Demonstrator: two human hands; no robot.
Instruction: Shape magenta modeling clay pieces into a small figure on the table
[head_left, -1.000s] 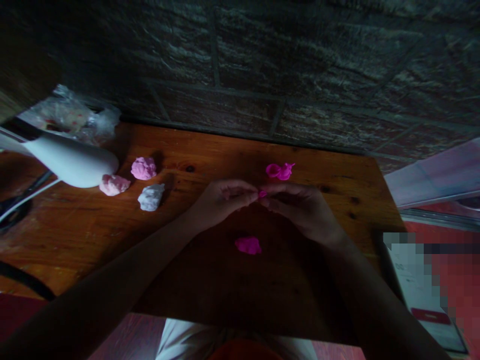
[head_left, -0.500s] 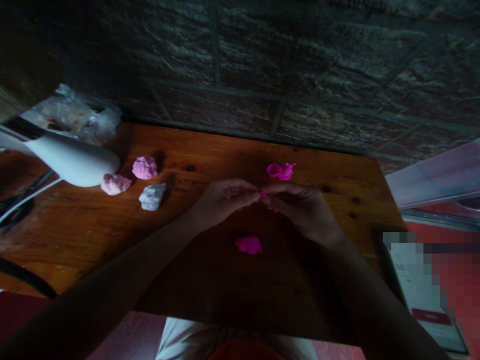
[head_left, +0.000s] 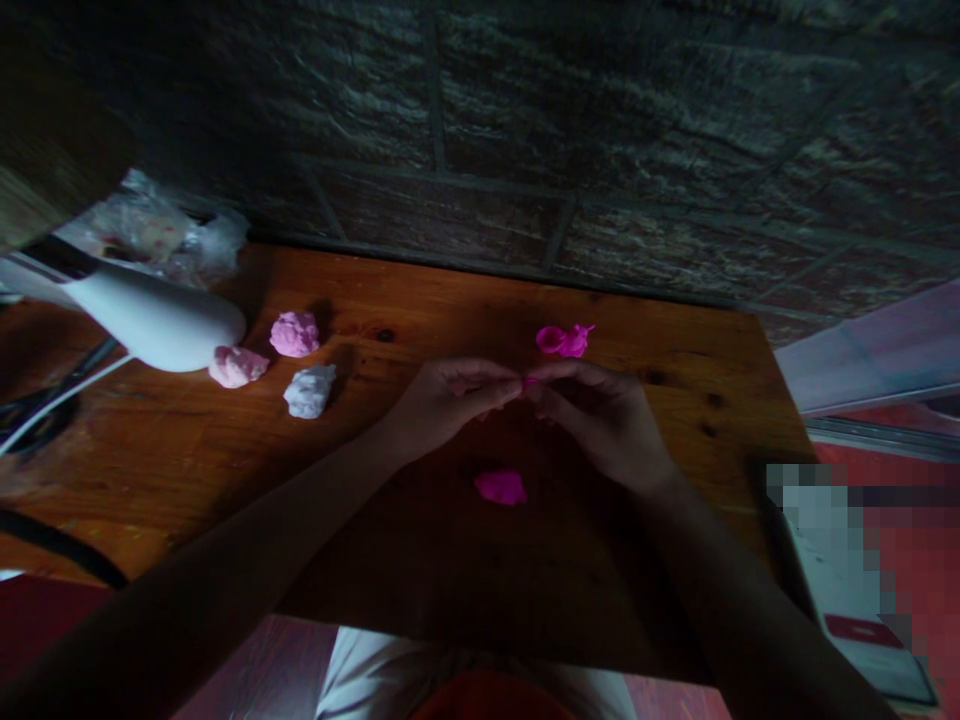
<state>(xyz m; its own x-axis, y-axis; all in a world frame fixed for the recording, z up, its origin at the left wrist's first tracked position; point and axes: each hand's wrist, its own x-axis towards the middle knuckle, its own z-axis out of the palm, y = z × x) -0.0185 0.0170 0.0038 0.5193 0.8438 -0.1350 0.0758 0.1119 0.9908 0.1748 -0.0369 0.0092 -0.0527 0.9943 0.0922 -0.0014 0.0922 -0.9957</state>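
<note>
My left hand and my right hand meet fingertip to fingertip above the wooden table. Together they pinch a tiny piece of magenta clay; only a sliver shows between the fingers. Just below the hands a magenta clay lump lies on the table. Beyond the right hand sits a shaped magenta clay piece. Further left lie a pink clay lump, a pale pink clay lump and a white clay lump.
A white lamp head reaches in from the left above the clay lumps, with a white cable under it. Crumpled clear plastic lies at the back left corner. A dark brick wall backs the table. Papers lie at the right.
Both hands stay joined on the small clay piece with only slight finger motion; the view has shifted a little to the right.
</note>
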